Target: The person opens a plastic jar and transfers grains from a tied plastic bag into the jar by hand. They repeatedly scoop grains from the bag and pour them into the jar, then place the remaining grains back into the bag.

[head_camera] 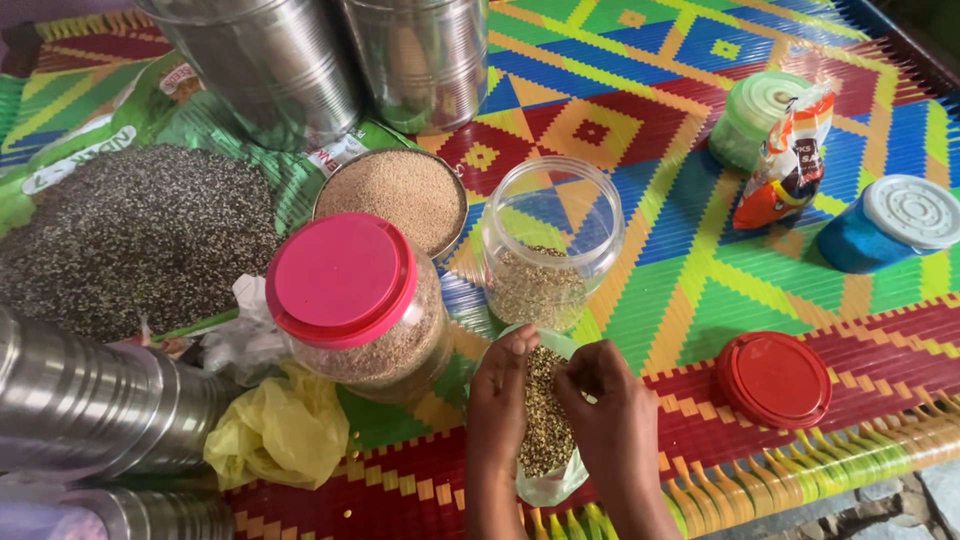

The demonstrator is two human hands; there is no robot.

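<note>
Both hands grip a clear bag [546, 420] of mixed seeds at the near edge of a bright woven mat [700, 270]: the left hand [498, 395] clasps its left side, the right hand [605, 400] pinches its right rim. Just beyond stands an open jar [552, 245], partly filled. A pink-lidded jar [355, 300] crowds the left; a red lid [773, 378] lies right, with bare mat between. A seed heap [135, 235] and steel tins [330, 60] ring the far side.

Both hands low, side by side.
Left hand [503, 395] and right hand [603, 400] curl their fingers [520, 345] inward, fingertips nearly meeting, forearms rising from below.
</note>
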